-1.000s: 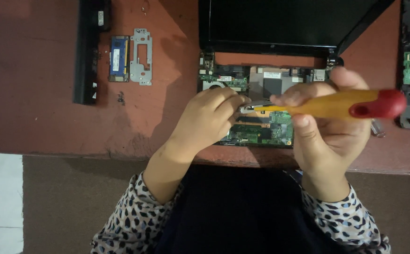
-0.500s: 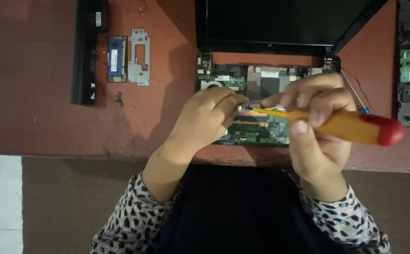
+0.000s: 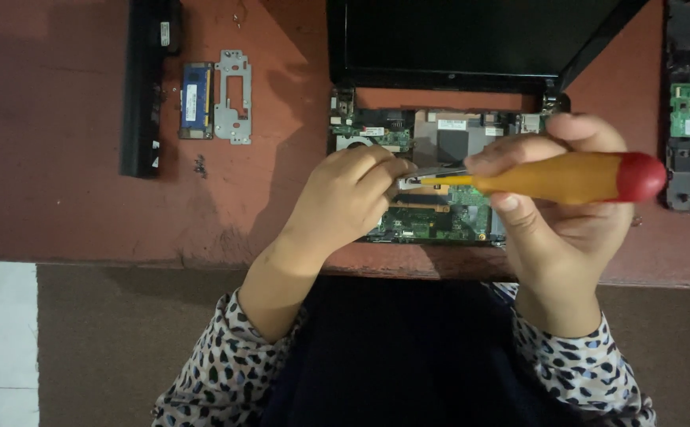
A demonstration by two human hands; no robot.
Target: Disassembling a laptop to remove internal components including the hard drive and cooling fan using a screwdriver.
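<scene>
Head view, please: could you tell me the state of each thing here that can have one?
Laptop: lid open, screen dark, base cover off, circuit board bare.
Screwdriver: held level in the right hand, tip at the board.
Left hand: fingers pinched at the screwdriver's tip.
Battery: out, lying on the table.
Memory module: out, lying flat.
Metal bracket: detached, beside the module.

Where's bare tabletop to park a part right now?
Free: the red table left of the left hand, below the black battery, memory module and metal bracket. Crowded: the circuit board under both hands, screwdriver in the right hand.
</scene>
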